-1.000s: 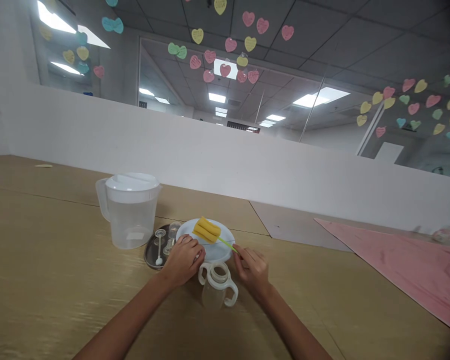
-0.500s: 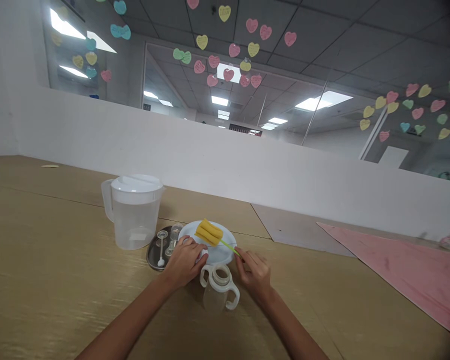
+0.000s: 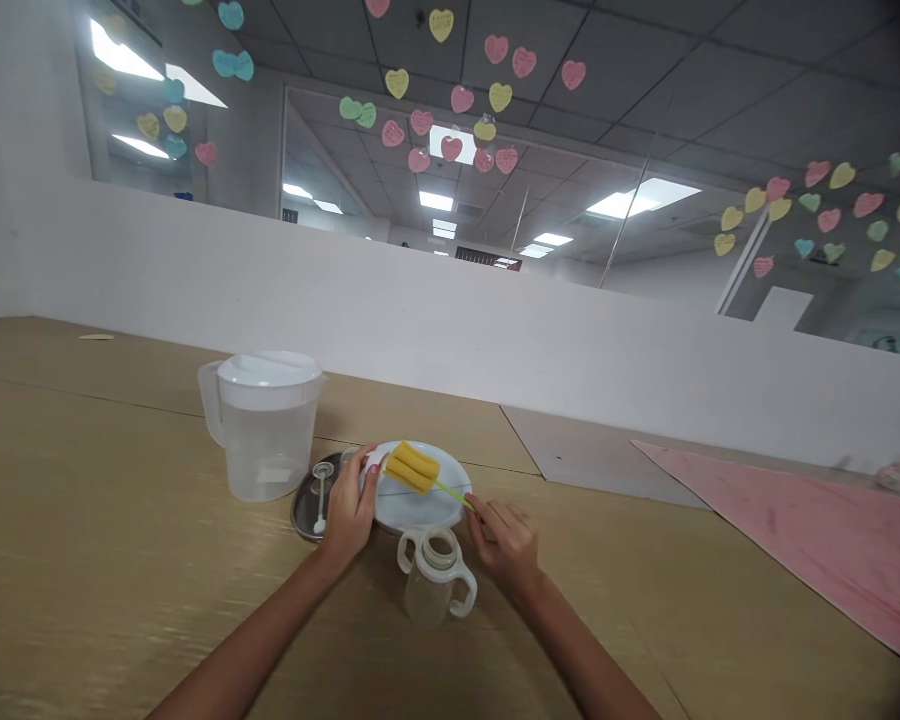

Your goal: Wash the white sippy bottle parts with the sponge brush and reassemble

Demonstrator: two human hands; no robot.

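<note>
My right hand (image 3: 506, 540) is closed around the thin green handle of a sponge brush (image 3: 412, 467). The brush's yellow sponge head is over the white plate (image 3: 421, 512). My left hand (image 3: 351, 508) grips a small white piece, perhaps a bottle collar or cap (image 3: 377, 459), between thumb and fingers, close to the sponge's left end. In front of the plate, between my forearms, stands a clear baby bottle (image 3: 429, 590) with two white handles and an uncovered mouth. Left of the plate a dark round tray (image 3: 304, 512) bears a white straw piece (image 3: 320, 500); my left hand hides part of it.
A lidded translucent pitcher (image 3: 268, 440) stands behind and left of the tray. Pink sheeting (image 3: 802, 540) covers the table's right side. A white low wall (image 3: 420, 310) with glass above it borders the table's back.
My left hand has moved left and tipped up, bringing the white piece from the plate's front to the sponge's left end. The right hand and brush have hardly moved.
</note>
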